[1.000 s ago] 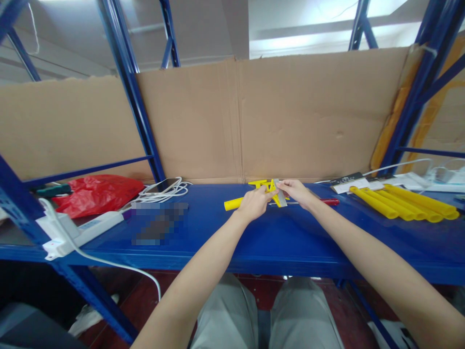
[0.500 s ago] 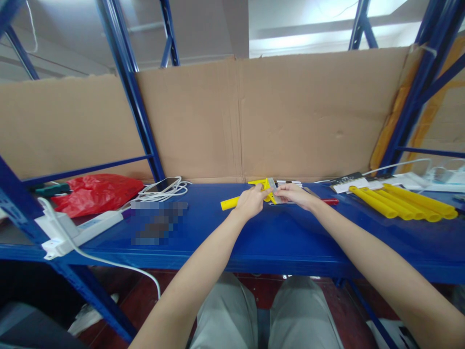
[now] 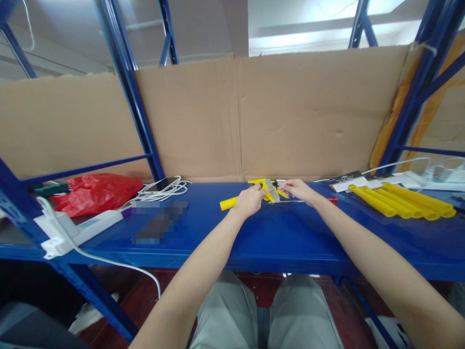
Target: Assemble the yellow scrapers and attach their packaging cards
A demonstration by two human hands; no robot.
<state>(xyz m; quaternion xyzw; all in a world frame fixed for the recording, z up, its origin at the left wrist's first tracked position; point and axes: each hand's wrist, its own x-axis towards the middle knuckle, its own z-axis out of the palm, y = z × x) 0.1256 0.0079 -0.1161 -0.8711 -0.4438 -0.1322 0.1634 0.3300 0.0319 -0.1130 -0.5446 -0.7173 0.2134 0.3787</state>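
Observation:
My left hand [image 3: 250, 199] is closed around a yellow tool, whose round handle [image 3: 228, 203] sticks out to the left of the hand. A grey metal plate [image 3: 272, 190] shows at the tool's right end, just beyond my left fingertips. To the right of the plate, my right hand [image 3: 296, 189] has its thumb and fingers pinched together; whatever is between them is too small to make out. Small yellow pieces [image 3: 282, 193] lie between the plate and my right hand. A thin rod with a red handle [image 3: 332, 199] lies beneath my right wrist.
Several yellow tubes [image 3: 417, 202] lie on the blue shelf [image 3: 283, 237] at the right, near a black and white box [image 3: 348, 181]. At the left are a red plastic bag [image 3: 96, 191], white cables [image 3: 162, 190] and a power strip [image 3: 94, 227]. Cardboard [image 3: 290, 116] stands behind.
My right hand has moved slightly right and up, off the metal plate. The plate is now tilted differently, and more yellow shows to its right. My left hand still grips the tool.

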